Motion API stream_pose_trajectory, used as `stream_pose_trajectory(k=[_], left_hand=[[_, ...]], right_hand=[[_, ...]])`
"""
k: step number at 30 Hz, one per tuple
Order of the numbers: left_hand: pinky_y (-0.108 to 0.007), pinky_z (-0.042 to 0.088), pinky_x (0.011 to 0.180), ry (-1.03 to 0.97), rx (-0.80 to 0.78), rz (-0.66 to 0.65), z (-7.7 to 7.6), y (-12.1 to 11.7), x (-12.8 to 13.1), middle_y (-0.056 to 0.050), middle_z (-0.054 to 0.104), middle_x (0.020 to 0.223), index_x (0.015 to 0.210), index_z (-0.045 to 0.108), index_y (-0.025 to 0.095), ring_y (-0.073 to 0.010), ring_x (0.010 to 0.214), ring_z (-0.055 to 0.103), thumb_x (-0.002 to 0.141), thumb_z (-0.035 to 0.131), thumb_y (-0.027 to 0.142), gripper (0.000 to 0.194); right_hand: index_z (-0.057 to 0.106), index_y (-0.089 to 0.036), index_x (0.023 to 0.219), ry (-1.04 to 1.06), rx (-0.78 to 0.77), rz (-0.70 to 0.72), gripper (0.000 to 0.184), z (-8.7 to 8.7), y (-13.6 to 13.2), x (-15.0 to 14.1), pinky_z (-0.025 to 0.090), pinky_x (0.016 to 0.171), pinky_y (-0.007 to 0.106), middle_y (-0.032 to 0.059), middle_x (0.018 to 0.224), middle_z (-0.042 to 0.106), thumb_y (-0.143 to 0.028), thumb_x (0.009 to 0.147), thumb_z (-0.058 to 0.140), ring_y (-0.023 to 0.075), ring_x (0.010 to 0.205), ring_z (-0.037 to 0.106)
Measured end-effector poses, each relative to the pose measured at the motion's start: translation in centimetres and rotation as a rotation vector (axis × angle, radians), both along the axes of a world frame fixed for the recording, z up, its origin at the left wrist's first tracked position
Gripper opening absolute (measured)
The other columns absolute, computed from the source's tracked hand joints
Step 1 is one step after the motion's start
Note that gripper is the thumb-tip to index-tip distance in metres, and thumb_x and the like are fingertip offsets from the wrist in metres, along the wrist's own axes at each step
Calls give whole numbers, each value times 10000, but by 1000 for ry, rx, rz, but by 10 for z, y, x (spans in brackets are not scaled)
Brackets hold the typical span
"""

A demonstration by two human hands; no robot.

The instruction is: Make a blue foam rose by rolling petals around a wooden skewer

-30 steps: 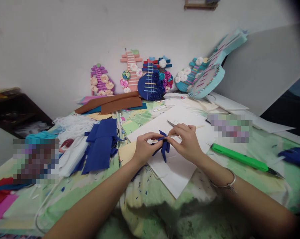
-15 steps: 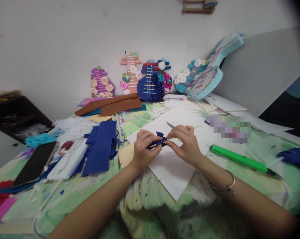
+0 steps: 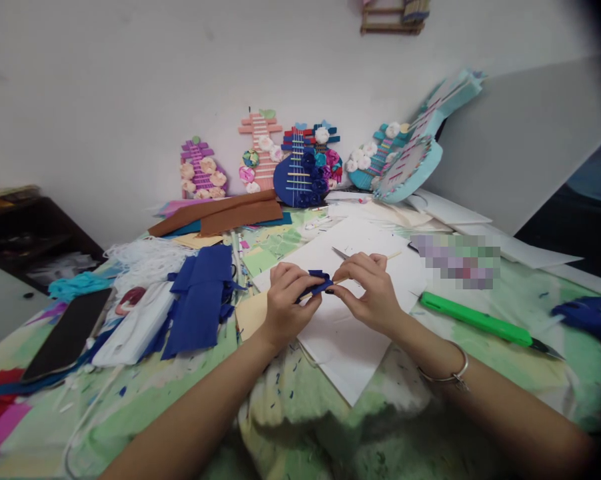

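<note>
Patterned cloth (image 3: pixel 155 373) bears knife (image 3: pixel 475 319) and phone (image 3: pixel 70 333); closed left fingers (image 3: pixel 291 281) pinch a blue strip (image 3: pixel 320 283), closed right fingers (image 3: pixel 353 272) a stick (image 3: pixel 337 283).

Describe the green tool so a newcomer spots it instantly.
On the table, find the large white sheet. Just right of it, past the right hand, lies the tool. Its green body and dark tip set it apart from the blue item further right.

Deep blue on folded piece (image 3: pixel 322 276) within the grip | pale tan on stick (image 3: pixel 394 255) through the grip | plain white on paper (image 3: pixel 353 360) beneath | deep blue on strips (image 3: pixel 196 307) to its left | bright green, black-ended on cutter (image 3: pixel 475 318) to its right | blotchy green and cream on cloth (image 3: pixel 148 387) around
</note>
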State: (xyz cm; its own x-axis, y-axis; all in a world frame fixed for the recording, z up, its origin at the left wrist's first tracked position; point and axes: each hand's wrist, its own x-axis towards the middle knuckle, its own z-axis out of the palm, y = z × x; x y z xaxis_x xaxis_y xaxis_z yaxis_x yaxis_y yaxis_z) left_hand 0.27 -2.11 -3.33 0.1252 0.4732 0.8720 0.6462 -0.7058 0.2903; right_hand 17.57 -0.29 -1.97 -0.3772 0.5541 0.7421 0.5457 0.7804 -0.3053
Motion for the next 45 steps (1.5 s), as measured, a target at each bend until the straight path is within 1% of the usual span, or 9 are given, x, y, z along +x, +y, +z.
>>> stream_pose_trajectory(k=[3, 6, 11, 16, 22, 28, 35, 39, 45], left_hand=[[-333, 433, 716, -81, -43, 15, 1, -2, 0, -13, 598, 687, 818, 590, 197, -183, 740, 531, 672, 646, 116, 176], [-335, 433, 716, -108, -27, 44, 2, -3, -2, -19, 602, 701, 737, 545, 199, -184, 745, 528, 666, 671, 134, 159], [-357, 416, 753, -24, 12, 10, 0, 0, -7, -19, 657, 691, 705, 591, 213, -186, 747, 536, 723, 655, 151, 91], [-356, 414, 740, -39, -24, -65, 2, 1, -7, -22, 661, 679, 705, 660, 220, -179, 730, 530, 727, 676, 180, 48], [-352, 446, 737, -179, -188, -179, 6, 0, -3, -39, 641, 671, 732, 685, 205, -186, 751, 551, 722, 675, 171, 36], [-383, 458, 888, -328, -393, -369, 2, -2, -1, -105, 647, 996, 740, 605, 182, -217, 970, 597, 721, 666, 161, 67], [-278, 504, 708, -453, -594, -441, 2, -3, 4, -32, 562, 766, 720, 569, 167, -145, 758, 572, 708, 643, 152, 76], [-241, 511, 661, -551, -707, -458, 6, -5, 7, -6, 526, 767, 720, 506, 174, -124, 738, 575, 678, 632, 146, 136], [-212, 500, 649, -601, -782, -469, 7, -5, 8, 11, 516, 761, 703, 492, 167, -104, 713, 564, 653, 626, 136, 146]], right_hand=[[561, -202, 795, 5, 9, 12, 109, 1, 0, 1, 255, 772, 356, 16, 798, 608, -302, 836, 574, 172, 795, 551], [559, -201, 793, 1, 13, 24, 112, 2, 0, 2, 257, 772, 357, 19, 797, 605, -304, 836, 569, 173, 789, 549], [555, -201, 788, -4, 1, 26, 122, 2, 0, 3, 260, 778, 360, 24, 791, 604, -314, 837, 558, 177, 788, 547], [556, -200, 787, 21, -6, 18, 116, 2, 1, 4, 265, 780, 359, 24, 788, 611, -306, 834, 564, 177, 785, 550], [556, -197, 768, 30, -34, -7, 111, 3, 2, 4, 269, 751, 344, 16, 777, 616, -283, 838, 551, 162, 744, 537], [562, -194, 763, 21, -71, -8, 98, 6, 0, 4, 277, 737, 339, 9, 742, 611, -256, 836, 542, 149, 681, 513], [565, -187, 762, 31, -112, -14, 122, 5, 1, 2, 282, 742, 337, 11, 768, 616, -277, 844, 554, 135, 655, 505], [571, -190, 776, 45, -111, -6, 117, 3, 1, 2, 277, 756, 339, 8, 784, 617, -288, 839, 577, 142, 704, 531], [573, -187, 791, 49, -115, 8, 103, 2, 1, 1, 278, 764, 338, 10, 793, 614, -278, 836, 591, 148, 736, 548]])
